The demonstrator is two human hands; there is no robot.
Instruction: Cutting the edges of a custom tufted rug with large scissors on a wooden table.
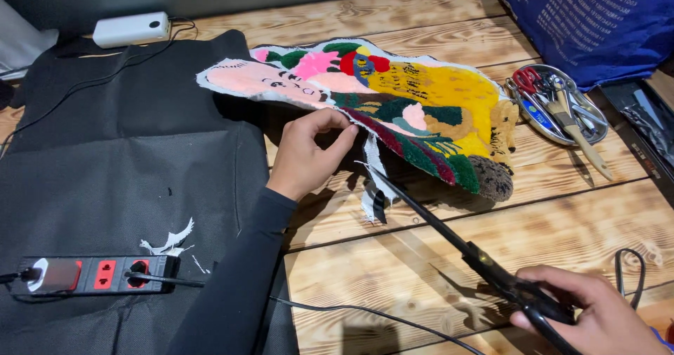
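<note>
Tufted wool in pink, yellow, green and red makes up the rug piece [393, 109], a bird-shaped cutout with a raw white backing edge, which serves as the landmark. It lies near the middle of a wooden table [491, 228], its left end resting on black fabric [126, 165] and its near edge lifted clear of the boards, seemingly so that the blades can get at the surplus backing underneath. The left hand [307, 155] sits just below the rug's near edge, fingers curled and pinching that edge, holding it up and taut. A loose white strip [373, 186] of backing hangs down from the same edge, touching the tips of long black scissors [449, 239], which slant from there toward the lower right. The right hand [597, 313], well below and right of the rug, is closed around the scissor handles; whether the blades are parted cannot be told. Right of the rug, near its brown tail end, a metal tray [558, 106] holds small tools, with a blue bag [597, 18] beyond it. Far left and below the rug, on the fabric, lie white scraps [168, 242] and a power strip [95, 274]; above left sits a white power bank [132, 29].
</note>
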